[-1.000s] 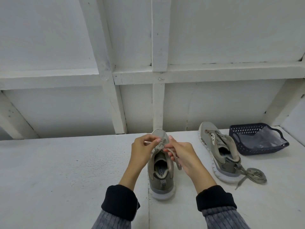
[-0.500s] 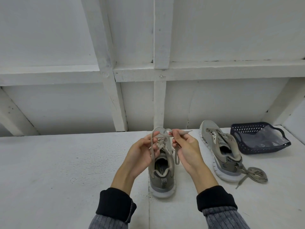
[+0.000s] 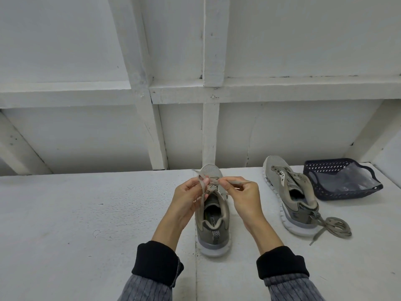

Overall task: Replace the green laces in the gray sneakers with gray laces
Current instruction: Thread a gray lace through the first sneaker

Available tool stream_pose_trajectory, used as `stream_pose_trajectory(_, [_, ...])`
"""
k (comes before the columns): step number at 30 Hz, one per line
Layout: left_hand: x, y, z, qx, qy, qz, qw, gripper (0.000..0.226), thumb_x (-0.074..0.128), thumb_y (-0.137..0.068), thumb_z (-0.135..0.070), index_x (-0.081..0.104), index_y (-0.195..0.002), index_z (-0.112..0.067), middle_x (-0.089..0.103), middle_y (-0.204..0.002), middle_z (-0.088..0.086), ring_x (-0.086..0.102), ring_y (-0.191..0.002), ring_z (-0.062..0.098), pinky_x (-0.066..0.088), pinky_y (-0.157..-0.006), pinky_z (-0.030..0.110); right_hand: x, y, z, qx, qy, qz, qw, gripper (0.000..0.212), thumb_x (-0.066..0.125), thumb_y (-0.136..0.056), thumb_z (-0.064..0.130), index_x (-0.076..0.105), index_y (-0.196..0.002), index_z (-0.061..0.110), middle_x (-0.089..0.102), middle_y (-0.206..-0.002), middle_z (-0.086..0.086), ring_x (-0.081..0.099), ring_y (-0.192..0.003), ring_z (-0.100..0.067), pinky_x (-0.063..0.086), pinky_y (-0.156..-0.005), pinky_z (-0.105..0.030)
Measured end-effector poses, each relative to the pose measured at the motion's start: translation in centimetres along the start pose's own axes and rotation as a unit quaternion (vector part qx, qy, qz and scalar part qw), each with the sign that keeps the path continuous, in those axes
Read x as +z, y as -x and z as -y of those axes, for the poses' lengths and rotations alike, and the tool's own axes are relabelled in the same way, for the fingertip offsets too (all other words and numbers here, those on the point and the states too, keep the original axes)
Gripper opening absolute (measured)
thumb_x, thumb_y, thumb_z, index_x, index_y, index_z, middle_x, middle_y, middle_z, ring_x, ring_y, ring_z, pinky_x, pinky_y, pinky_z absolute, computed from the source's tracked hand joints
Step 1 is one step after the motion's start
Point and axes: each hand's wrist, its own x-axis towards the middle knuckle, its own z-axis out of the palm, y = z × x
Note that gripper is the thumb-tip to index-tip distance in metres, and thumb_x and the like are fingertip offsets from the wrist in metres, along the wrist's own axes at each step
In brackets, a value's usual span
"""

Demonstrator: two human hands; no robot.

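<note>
— What's ahead of you?
— A white painted wall [image 3: 282,40] crossed by wooden battens [image 3: 213,51], upright and level.
— And under you?
— My desk [image 3: 76,213], white and rough-painted, evenly lit, with one seam running toward me.

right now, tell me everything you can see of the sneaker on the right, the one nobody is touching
The right sneaker is gray-tan, fabric-looking, with a thick white sole and a gray heel wedge. It stands upright on the white table, toe toward the wall, heel toward the person. Its eyelets look empty, its tongue loose. A loose coiled lace lies at its heel, seemingly touching it. The dark basket sits just to its right. No hand touches it.
</note>
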Motion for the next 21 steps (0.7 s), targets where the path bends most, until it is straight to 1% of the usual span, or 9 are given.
stream_pose_trajectory(2, [-0.7, -0.3, 0.3, 0.043, -0.112, -0.074, 0.99, 0.011, 0.071, -0.089, -0.016, 0.076, -0.098, -0.013, 0.075, -0.09, 0.003, 0.065, -0.076, 0.013, 0.051, -0.057, 0.02, -0.3, 0.0, -0.4, 0.014, -0.05, -0.006, 0.999, 0.013, 0.062, -0.092, 0.017, 0.075, -0.09, 0.017, 0.074, -0.09, 0.005, 0.067, -0.09, -0.003, 0.05, -0.074, -0.013])
stream_pose_trajectory(4, [-2.1, -0.8, 0.8, 0.115, -0.249, -0.17, 0.947, 0.007, 0.069, -0.09, -0.013, 0.076, -0.09, -0.014, 0.073, -0.086, -0.001, 0.063, -0.071, 0.009, 0.047, -0.052, 0.014, -1.1, -0.3, -1.2, 0.027, -0.067, -0.029, 0.997, 0.018, 0.055, -0.097, 0.018, 0.072, -0.092, 0.015, 0.07, -0.081, 0.003, 0.065, -0.082, -0.004, 0.049, -0.073, -0.012])
stream_pose_trajectory(6, [-4.2, -1.2, 1.5, 0.157, -0.343, -0.235, 0.896, 0.012, 0.064, -0.091, -0.008, 0.074, -0.089, -0.013, 0.072, -0.088, -0.004, 0.065, -0.079, 0.008, 0.044, -0.06, 0.01, -2.2, -0.8, -2.4, 0.026, 0.016, -0.06, 0.998, 0.021, 0.053, -0.098, 0.02, 0.071, -0.088, 0.018, 0.061, -0.072, 0.001, 0.058, -0.071, -0.007, 0.046, -0.068, -0.014])
stream_pose_trajectory(10, [-8.3, -1.8, 3.4, 0.139, -0.484, -0.307, 0.808, 0.017, 0.055, -0.097, -0.01, 0.071, -0.102, -0.011, 0.07, -0.097, 0.004, 0.061, -0.084, 0.02, 0.045, -0.07, 0.03, -4.8, -1.1, -6.0, 0.015, 0.257, -0.075, 0.963, 0.023, 0.053, -0.098, 0.021, 0.068, -0.082, 0.014, 0.059, -0.066, 0.001, 0.054, -0.064, -0.015, 0.038, -0.058, -0.022])
stream_pose_trajectory(12, [-9.4, -1.7, 4.4, 0.117, -0.528, -0.318, 0.779, 0.02, 0.051, -0.098, -0.009, 0.07, -0.105, -0.01, 0.069, -0.1, 0.005, 0.055, -0.082, 0.018, 0.042, -0.066, 0.032, -5.7, -0.7, -7.9, 0.023, 0.319, -0.082, 0.944, 0.031, 0.052, -0.099, 0.021, 0.061, -0.069, 0.016, 0.055, -0.059, 0.0, 0.052, -0.062, -0.024, 0.035, -0.055, -0.031])
stream_pose_trajectory(14, [-9.8, -1.8, 5.3, 0.099, -0.562, -0.312, 0.76, 0.024, 0.048, -0.098, -0.007, 0.068, -0.11, -0.011, 0.068, -0.105, 0.006, 0.054, -0.089, 0.02, 0.042, -0.067, 0.034, -5.9, -0.4, -8.8, 0.043, 0.344, -0.08, 0.934, 0.035, 0.05, -0.099, 0.02, 0.053, -0.065, 0.024, 0.051, -0.059, 0.003, 0.053, -0.066, -0.025, 0.035, -0.056, -0.032])
stream_pose_trajectory(16, [-9.5, -1.9, 5.8, 0.108, -0.579, -0.279, 0.759, 0.036, 0.048, -0.093, 0.002, 0.064, -0.121, -0.013, 0.065, -0.118, 0.007, 0.052, -0.107, 0.026, 0.046, -0.078, 0.039, -5.4, -0.1, -8.6, 0.078, 0.361, -0.062, 0.927, 0.014, 0.051, -0.098, 0.019, 0.065, -0.098, 0.019, 0.058, -0.08, -0.001, 0.054, -0.089, -0.027, 0.042, -0.071, -0.034])
stream_pose_trajectory(18, [-8.3, -2.0, 5.8, 0.157, -0.571, -0.205, 0.78, 0.053, 0.048, -0.085, 0.011, 0.059, -0.13, -0.015, 0.059, -0.13, 0.005, 0.046, -0.12, 0.026, 0.042, -0.094, 0.037, -4.5, 0.0, -8.2, 0.085, 0.39, -0.04, 0.916, 0.037, 0.053, -0.094, 0.013, 0.053, -0.131, 0.015, 0.057, -0.115, -0.004, 0.043, -0.113, -0.027, 0.035, -0.088, -0.035])
stream_pose_trajectory(21, [-5.7, -1.8, 5.2, 0.212, -0.497, -0.069, 0.839, 0.052, 0.046, -0.09, 0.007, 0.059, -0.13, -0.023, 0.058, -0.13, -0.008, 0.044, -0.123, 0.011, 0.034, -0.1, 0.023, -2.8, 0.5, -6.7, 0.004, 0.334, -0.016, 0.942, 0.048, 0.053, -0.089, 0.005, 0.052, -0.133, 0.021, 0.05, -0.133, 0.004, 0.033, -0.124, -0.018, 0.028, -0.101, -0.035])
